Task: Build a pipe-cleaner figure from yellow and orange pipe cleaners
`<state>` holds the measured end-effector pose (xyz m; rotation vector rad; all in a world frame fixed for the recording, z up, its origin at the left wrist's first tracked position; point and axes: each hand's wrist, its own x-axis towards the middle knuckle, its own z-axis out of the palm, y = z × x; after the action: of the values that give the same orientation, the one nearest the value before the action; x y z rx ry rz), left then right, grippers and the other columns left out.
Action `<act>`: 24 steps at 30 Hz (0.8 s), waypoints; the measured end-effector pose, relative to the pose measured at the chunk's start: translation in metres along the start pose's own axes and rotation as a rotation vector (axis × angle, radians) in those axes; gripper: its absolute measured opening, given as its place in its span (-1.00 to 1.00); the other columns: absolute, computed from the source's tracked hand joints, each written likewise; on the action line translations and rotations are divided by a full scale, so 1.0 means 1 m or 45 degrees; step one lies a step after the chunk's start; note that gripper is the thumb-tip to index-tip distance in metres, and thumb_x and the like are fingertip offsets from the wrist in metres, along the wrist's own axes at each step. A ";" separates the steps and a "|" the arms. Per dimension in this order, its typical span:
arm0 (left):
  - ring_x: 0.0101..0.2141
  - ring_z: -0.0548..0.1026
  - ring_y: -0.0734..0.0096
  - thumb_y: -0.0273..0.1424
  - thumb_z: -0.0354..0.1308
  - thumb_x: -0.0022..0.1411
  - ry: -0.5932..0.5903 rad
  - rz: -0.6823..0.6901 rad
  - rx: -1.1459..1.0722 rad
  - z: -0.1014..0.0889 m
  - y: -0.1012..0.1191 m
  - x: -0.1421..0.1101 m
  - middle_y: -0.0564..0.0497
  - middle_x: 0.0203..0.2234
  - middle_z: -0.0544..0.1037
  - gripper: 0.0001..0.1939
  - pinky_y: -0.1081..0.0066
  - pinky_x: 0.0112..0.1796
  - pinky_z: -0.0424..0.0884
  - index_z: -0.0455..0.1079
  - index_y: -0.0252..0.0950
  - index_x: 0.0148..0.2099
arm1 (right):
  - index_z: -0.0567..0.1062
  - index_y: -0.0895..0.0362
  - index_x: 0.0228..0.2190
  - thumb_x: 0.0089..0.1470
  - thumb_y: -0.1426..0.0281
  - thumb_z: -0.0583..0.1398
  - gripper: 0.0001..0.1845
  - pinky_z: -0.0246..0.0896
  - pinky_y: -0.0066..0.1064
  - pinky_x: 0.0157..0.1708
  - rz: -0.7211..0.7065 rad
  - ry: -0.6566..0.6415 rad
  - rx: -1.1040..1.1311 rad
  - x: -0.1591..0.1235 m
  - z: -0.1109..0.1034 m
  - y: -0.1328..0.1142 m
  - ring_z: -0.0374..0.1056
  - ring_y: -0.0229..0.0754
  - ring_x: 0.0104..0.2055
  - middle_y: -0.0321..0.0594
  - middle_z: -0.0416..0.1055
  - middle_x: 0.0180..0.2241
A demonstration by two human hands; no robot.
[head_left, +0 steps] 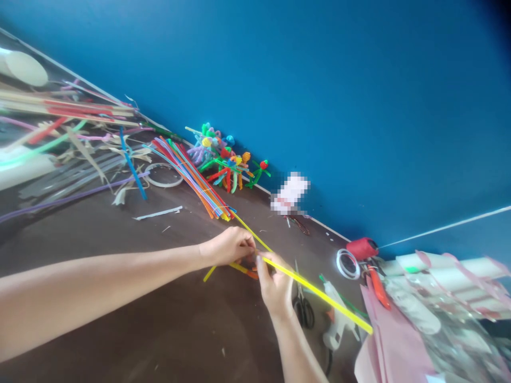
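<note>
My left hand (229,246) and my right hand (275,287) meet over the dark table, fingertips close together. A long yellow pipe cleaner (319,293) runs out from my right hand's thumb and fingers toward the lower right. Shorter yellow and orange pipe cleaner pieces (239,267) stick out below the fingers. My left fingers are pinched at the same spot, where the hands partly hide what they grip. Behind them, another yellow strand (251,231) slants toward a bundle of coloured pipe cleaners (195,178).
Small pipe cleaner figures (231,162) cluster against the blue wall (319,96). Black-handled scissors (304,311) and a white glue gun (337,324) lie right of my hands. Farther right are a red spool (361,248), a tape roll (347,264) and pink sheets (387,340). Loose strips and sticks crowd the left.
</note>
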<state>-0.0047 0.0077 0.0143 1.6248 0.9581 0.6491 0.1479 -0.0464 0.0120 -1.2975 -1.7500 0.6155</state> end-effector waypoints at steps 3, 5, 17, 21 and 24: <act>-0.68 0.30 0.59 -0.32 0.06 0.02 -0.050 -0.052 -0.247 -0.002 0.001 0.002 0.02 -0.57 0.51 -0.82 0.59 -0.63 0.20 0.34 -0.37 -0.44 | 0.49 0.10 -0.35 0.03 0.46 0.09 -0.83 0.27 -0.35 -0.29 -0.122 0.035 -0.056 0.001 -0.004 -0.004 0.39 -0.14 -0.32 -0.17 0.48 -0.39; -0.69 0.26 0.64 -0.31 0.09 0.01 -0.074 -0.071 -0.406 -0.002 0.002 0.003 0.02 -0.57 0.50 -0.80 0.60 -0.63 0.18 0.34 -0.38 -0.45 | 0.49 0.11 -0.32 0.02 0.48 0.09 -0.80 0.27 -0.34 -0.27 -0.186 0.040 -0.076 0.001 -0.006 -0.006 0.40 -0.14 -0.31 -0.15 0.49 -0.36; -0.67 0.26 0.65 -0.25 0.22 -0.09 -0.103 -0.087 -0.732 -0.002 0.009 0.001 0.03 -0.60 0.48 -0.71 0.58 -0.61 0.16 0.34 -0.41 -0.46 | 0.50 0.14 -0.42 -0.03 0.40 0.13 -0.86 0.24 -0.39 -0.39 -0.025 0.055 0.171 0.002 -0.010 0.002 0.35 -0.20 -0.43 -0.22 0.43 -0.47; -0.68 0.25 0.68 -0.26 0.23 -0.09 -0.205 -0.084 -0.825 -0.005 0.009 -0.001 0.04 -0.60 0.49 -0.72 0.60 -0.63 0.13 0.32 -0.39 -0.47 | 0.46 0.14 -0.51 -0.10 0.38 0.19 -0.92 0.12 -0.51 -0.57 0.353 0.005 0.672 0.003 -0.004 0.016 0.20 -0.35 -0.61 -0.35 0.34 -0.61; -0.69 0.27 0.68 -0.26 0.23 -0.08 -0.345 -0.076 -0.822 -0.008 0.010 -0.002 0.03 -0.62 0.50 -0.73 0.61 -0.64 0.14 0.32 -0.39 -0.47 | 0.41 0.15 -0.58 -0.17 0.39 0.24 -0.90 0.06 -0.54 -0.60 0.550 -0.052 0.926 0.004 0.000 0.021 0.13 -0.40 -0.66 -0.40 0.28 -0.70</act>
<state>-0.0097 0.0094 0.0264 1.0678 0.5177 0.5982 0.1581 -0.0354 -0.0028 -1.1219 -1.0881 1.3771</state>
